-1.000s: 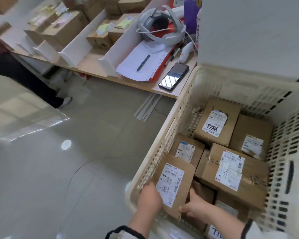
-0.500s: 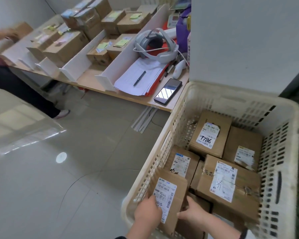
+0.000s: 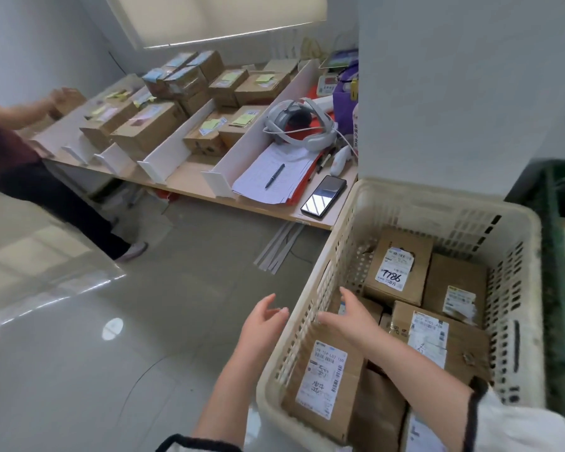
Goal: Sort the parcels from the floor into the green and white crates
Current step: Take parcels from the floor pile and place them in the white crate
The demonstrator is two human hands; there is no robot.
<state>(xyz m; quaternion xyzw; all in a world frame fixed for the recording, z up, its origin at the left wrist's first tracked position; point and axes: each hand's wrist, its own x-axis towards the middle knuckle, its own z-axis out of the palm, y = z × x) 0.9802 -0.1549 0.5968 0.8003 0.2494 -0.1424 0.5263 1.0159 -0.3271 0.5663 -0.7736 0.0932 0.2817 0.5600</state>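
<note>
Now | your left hand (image 3: pixel 264 324), right hand (image 3: pixel 351 318): spread, empty | brown cardboard parcel (image 3: pixel 327 386) in white slatted crate (image 3: pixel 437 203): likely stiff, light; grip opposite edges.

Looking down into a white crate (image 3: pixel 437 203) on the right, stuffed with brown parcels (image 3: pixel 454 278), T786 parcel (image 3: pixel 398 265) toward the far side. Holding nothing: left hand (image 3: pixel 263 321) loose just outside the crate's left wall, right hand (image 3: pixel 353 316) over the crate just beyond the near-left parcel (image 3: pixel 327 383), fingers (image 3: pixel 348 296) relaxed. Green crate (image 3: pixel 558 288) hugging the right edge. Further back, a surface (image 3: pixel 190 181) with phone (image 3: pixel 323 201), pen (image 3: pixel 274 176), headset (image 3: pixel 300 125) and more boxes (image 3: pixel 150 128), plus someone (image 3: pixel 10 151) standing at its left end.
</note>
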